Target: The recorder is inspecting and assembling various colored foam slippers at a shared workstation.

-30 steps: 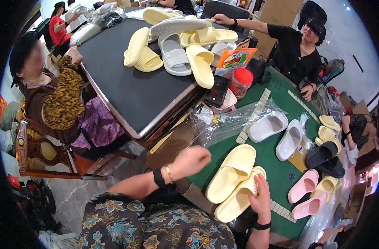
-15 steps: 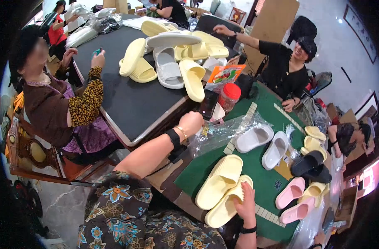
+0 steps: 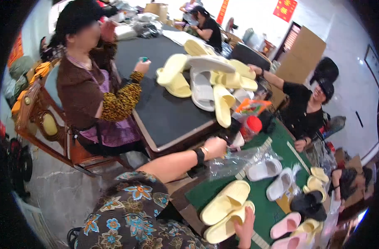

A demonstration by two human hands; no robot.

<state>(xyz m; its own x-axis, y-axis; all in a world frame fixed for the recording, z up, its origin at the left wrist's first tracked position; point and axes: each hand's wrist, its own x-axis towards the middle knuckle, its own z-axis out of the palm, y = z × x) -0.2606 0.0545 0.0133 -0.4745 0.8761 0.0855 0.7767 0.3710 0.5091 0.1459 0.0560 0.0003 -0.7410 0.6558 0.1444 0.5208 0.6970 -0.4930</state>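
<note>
A pair of pale yellow slippers lies on the green table in front of me. My right hand rests against the outer side of the nearer slipper, its fingers stretched out and thumb apart. Farther off, my left hand, with a dark band and a gold bracelet at the wrist, is closed at the edge of a clear plastic bag. What it holds, if anything, is hidden. Beyond the bag lie white slippers, one of them partly under the film.
Black and pink slippers lie to the right. A red-lidded jar stands near a heap of yellow and grey slippers on the dark table. People sit left and far right.
The whole view has swung left, so things sit farther right and the near slippers lower. The person on the left has raised a hand toward the head. My hands keep their places.
</note>
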